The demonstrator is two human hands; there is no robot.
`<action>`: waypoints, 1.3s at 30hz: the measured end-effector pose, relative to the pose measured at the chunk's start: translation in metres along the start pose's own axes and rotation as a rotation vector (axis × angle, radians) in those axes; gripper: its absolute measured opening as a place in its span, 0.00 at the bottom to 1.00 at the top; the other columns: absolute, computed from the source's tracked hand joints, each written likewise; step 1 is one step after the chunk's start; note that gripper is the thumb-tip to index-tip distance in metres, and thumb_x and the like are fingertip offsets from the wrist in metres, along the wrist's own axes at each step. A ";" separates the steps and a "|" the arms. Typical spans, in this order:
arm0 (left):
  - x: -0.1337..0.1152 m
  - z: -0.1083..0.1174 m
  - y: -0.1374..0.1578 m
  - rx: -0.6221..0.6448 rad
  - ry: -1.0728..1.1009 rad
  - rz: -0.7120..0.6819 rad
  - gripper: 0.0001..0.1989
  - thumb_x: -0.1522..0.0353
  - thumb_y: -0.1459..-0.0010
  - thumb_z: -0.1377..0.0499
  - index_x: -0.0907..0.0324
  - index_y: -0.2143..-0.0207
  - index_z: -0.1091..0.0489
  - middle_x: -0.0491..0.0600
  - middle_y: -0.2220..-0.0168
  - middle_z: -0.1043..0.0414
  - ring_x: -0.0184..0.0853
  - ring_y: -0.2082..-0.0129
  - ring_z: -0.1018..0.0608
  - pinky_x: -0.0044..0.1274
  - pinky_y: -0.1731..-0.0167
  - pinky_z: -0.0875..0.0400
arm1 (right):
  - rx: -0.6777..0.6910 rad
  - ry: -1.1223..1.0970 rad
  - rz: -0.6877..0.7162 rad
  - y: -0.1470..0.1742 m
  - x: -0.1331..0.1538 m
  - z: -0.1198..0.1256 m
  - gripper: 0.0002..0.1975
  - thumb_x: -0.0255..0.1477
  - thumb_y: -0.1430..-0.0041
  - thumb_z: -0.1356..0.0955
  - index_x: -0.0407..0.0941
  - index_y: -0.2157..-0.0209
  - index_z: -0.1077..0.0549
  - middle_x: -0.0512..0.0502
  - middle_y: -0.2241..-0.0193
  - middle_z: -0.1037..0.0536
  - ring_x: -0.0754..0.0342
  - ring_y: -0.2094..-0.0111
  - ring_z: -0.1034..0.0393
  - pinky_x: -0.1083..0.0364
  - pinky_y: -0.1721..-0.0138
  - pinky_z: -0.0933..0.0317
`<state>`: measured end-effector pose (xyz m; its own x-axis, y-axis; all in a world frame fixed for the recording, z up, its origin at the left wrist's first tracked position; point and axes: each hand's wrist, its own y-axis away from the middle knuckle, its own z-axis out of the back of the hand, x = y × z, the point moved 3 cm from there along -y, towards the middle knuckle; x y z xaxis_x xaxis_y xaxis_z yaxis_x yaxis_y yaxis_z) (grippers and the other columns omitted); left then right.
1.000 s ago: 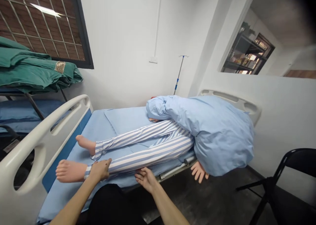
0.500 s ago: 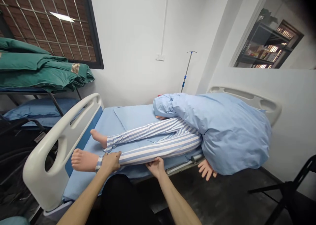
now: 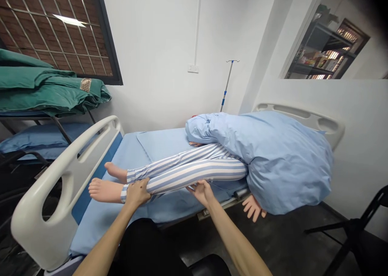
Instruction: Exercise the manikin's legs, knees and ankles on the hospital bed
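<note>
A manikin in blue-and-white striped trousers [image 3: 194, 174] lies on the bed, its bare feet toward the left end. My left hand [image 3: 138, 192] is wrapped round the near leg just above the ankle, beside the near foot [image 3: 105, 190]. Palm up, my right hand [image 3: 202, 192] supports the same leg's underside near the knee; some of its fingers are hidden under the trousers. A light blue quilt [image 3: 287, 163] is heaped over the manikin's upper body. One manikin hand [image 3: 254, 208] sticks out below it at the bed's near edge, and the far foot [image 3: 115, 172] rests on the sheet.
The white footboard [image 3: 36, 203] stands at the left and the headboard [image 3: 329, 126] at the right. A drip pole [image 3: 228, 84] rises behind the bed. Green bedding [image 3: 39, 92] is piled on a rack at the left. A black chair [image 3: 348, 227] stands at the lower right.
The near leg has shifted toward the far leg, held by both my hands. My right hand has moved slightly right and up with it, and the knee is a little raised.
</note>
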<state>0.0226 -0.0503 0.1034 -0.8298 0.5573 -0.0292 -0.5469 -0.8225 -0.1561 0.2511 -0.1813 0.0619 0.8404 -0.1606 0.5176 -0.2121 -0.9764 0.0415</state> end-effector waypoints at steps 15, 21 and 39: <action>-0.133 -0.077 -0.035 -0.032 0.473 0.213 0.14 0.62 0.58 0.46 0.54 0.66 0.40 0.45 0.71 0.30 0.38 0.70 0.28 0.23 0.76 0.43 | 0.003 0.586 0.272 -0.003 0.127 -0.040 0.10 0.23 0.59 0.35 0.46 0.69 0.32 0.52 0.69 0.28 0.55 0.63 0.36 0.54 0.61 0.42; -0.134 -0.082 -0.032 -0.085 0.484 0.212 0.16 0.58 0.57 0.46 0.54 0.65 0.41 0.46 0.69 0.30 0.38 0.68 0.28 0.23 0.74 0.43 | -0.074 0.610 0.316 -0.007 0.121 -0.040 0.13 0.24 0.60 0.33 0.46 0.68 0.33 0.51 0.69 0.28 0.53 0.63 0.35 0.54 0.62 0.41; -0.146 -0.084 -0.036 -0.065 0.451 0.232 0.18 0.56 0.56 0.48 0.55 0.63 0.41 0.49 0.68 0.30 0.42 0.67 0.28 0.25 0.73 0.41 | -0.047 0.661 0.287 -0.006 0.133 -0.033 0.14 0.25 0.58 0.32 0.46 0.65 0.33 0.51 0.66 0.28 0.55 0.63 0.36 0.55 0.62 0.42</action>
<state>0.1727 -0.0929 0.0306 -0.7902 0.3658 -0.4917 -0.3338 -0.9298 -0.1552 0.3474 -0.1918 0.1586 0.2735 -0.2743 0.9219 -0.4128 -0.8992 -0.1451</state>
